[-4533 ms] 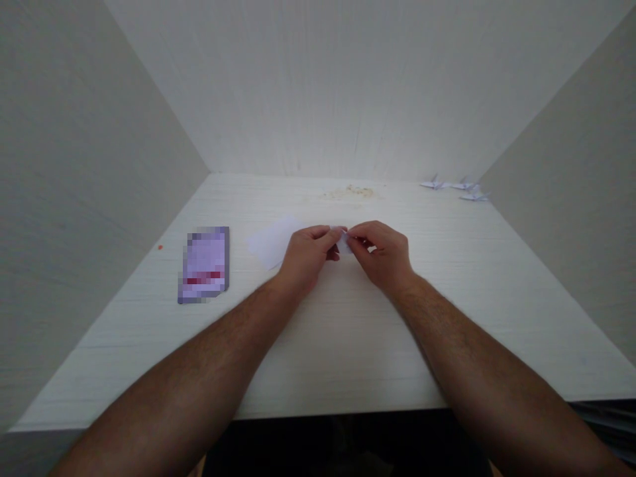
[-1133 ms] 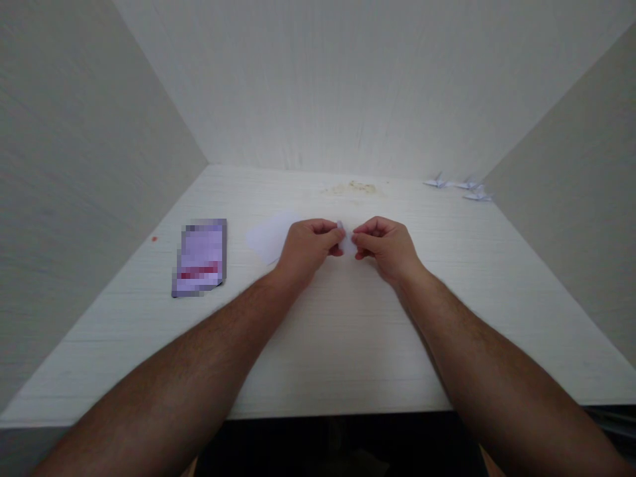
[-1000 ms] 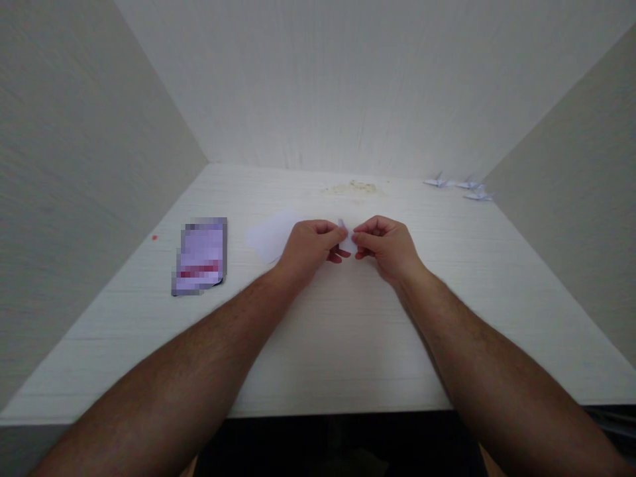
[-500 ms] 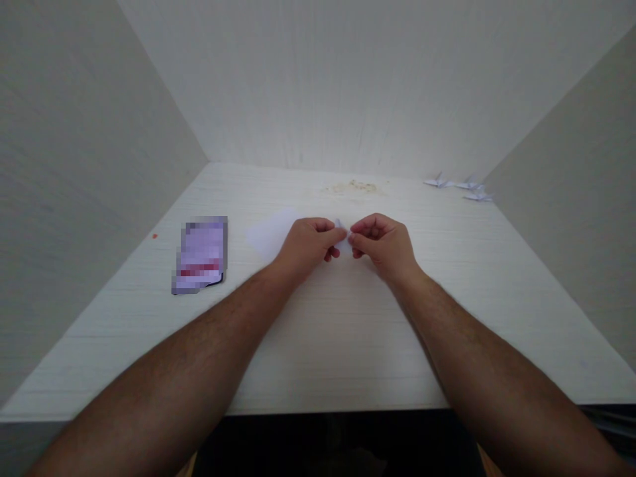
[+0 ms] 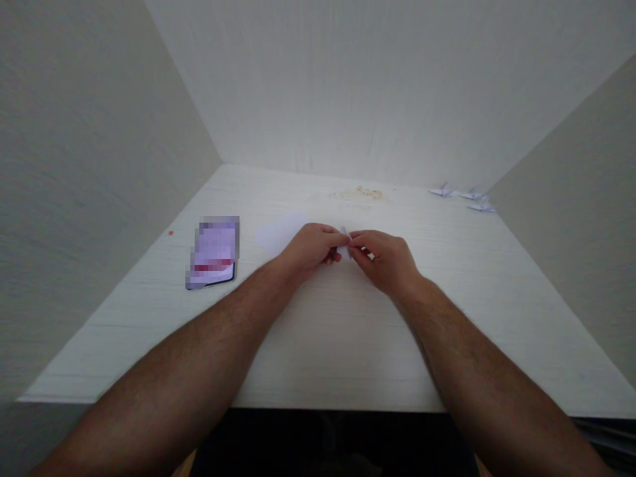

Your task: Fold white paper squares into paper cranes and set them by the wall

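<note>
A small piece of folded white paper point(image 5: 343, 251) is pinched between my two hands, just above the middle of the table. My left hand point(image 5: 318, 244) grips it from the left with thumb and fingers. From the right, my right hand point(image 5: 385, 257) pinches its other side, with the fingertips of both hands almost touching. Most of the folded paper is hidden behind the fingers. Partly behind my left hand, a flat white sheet of paper point(image 5: 279, 233) lies on the table.
A phone point(image 5: 213, 252), its screen blurred out, lies to the left. Several folded paper cranes point(image 5: 481, 207) sit in the far right corner. A brownish stain point(image 5: 368, 193) marks the table point(image 5: 338, 344) near the back wall. A tiny orange bit point(image 5: 171, 232) is at the left edge.
My right hand has turned, its fingers now closer together on the folded paper. The whole view has shifted slightly, so the phone and table appear further right.
</note>
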`<control>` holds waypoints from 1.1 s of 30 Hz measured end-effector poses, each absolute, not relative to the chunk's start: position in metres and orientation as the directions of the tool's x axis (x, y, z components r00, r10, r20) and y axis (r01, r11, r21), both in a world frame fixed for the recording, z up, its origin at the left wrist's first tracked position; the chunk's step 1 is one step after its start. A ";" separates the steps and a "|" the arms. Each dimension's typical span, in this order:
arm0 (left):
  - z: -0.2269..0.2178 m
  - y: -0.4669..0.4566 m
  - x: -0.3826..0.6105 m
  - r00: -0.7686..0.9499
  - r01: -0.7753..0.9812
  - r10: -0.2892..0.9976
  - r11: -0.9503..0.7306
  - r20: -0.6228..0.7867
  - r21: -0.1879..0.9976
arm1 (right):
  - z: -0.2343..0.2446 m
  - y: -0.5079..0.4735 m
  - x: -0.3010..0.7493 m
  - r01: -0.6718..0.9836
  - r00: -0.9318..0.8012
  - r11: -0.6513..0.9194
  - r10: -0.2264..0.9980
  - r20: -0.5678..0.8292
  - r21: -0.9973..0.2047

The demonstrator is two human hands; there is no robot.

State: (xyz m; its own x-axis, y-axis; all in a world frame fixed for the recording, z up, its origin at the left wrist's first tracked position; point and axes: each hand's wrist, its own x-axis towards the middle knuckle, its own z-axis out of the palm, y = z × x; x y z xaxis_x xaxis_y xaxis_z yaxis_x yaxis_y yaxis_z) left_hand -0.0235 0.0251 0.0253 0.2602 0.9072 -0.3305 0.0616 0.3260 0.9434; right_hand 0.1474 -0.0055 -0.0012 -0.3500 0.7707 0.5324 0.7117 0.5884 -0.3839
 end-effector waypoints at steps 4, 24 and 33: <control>0.026 0.025 -0.024 0.291 0.011 0.898 0.343 -0.331 0.939 | 0.001 -0.007 0.146 0.746 -0.372 0.589 0.756 0.539 -0.312; 0.022 0.023 -0.022 0.284 -0.020 0.916 0.300 -0.283 0.954 | 0.006 -0.007 0.141 0.781 -0.345 0.511 0.832 0.435 -0.358; 0.023 0.020 -0.020 0.247 0.023 0.935 0.257 -0.254 0.966 | 0.006 -0.008 0.141 0.763 -0.344 0.529 0.819 0.459 -0.372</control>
State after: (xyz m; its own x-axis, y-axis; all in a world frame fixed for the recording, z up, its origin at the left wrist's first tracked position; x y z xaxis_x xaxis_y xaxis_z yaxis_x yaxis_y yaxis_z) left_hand -0.0202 0.0195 0.0229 0.2467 0.9352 -0.2541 0.0229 0.2565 0.9663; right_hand 0.1409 -0.0076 0.0059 -0.3437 0.8191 0.4592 0.7626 0.5288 -0.3725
